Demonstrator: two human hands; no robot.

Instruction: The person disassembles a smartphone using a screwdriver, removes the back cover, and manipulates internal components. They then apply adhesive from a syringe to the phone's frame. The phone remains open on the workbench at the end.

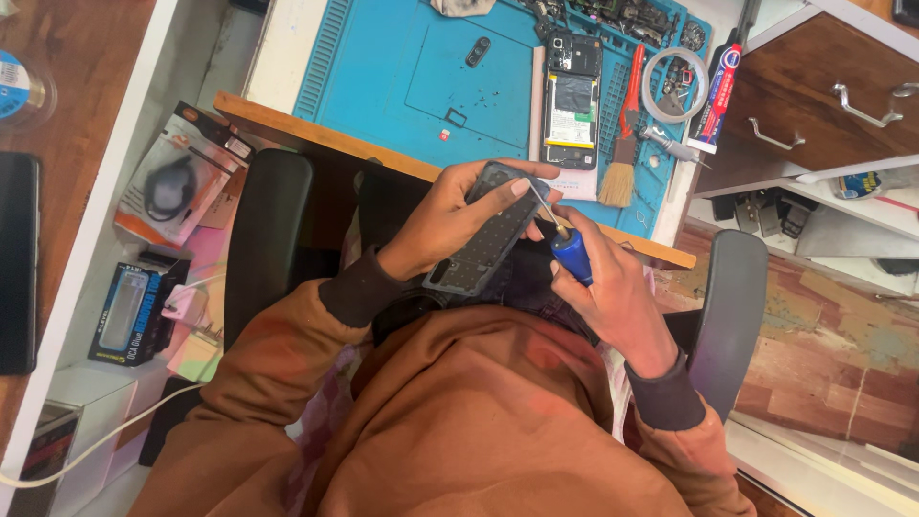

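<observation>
My left hand (442, 218) grips a dark grey phone back cover (483, 239), held tilted over my lap with its patterned inner side up. In my right hand (613, 287) is a blue-handled screwdriver (571, 254). Its thin metal tip rests against the upper edge of the cover, close to my left thumb. On the blue work mat (421, 67) beyond lies an opened phone (571, 101) with its battery showing.
A brush (622, 172) with a red handle, a roll of tape (675, 84), a glue tube (718, 91) and small parts lie on the mat's right side. Black chair armrests (268, 239) flank me. Boxes and a white cable (144, 297) sit on the left shelf; drawers (823, 105) stand right.
</observation>
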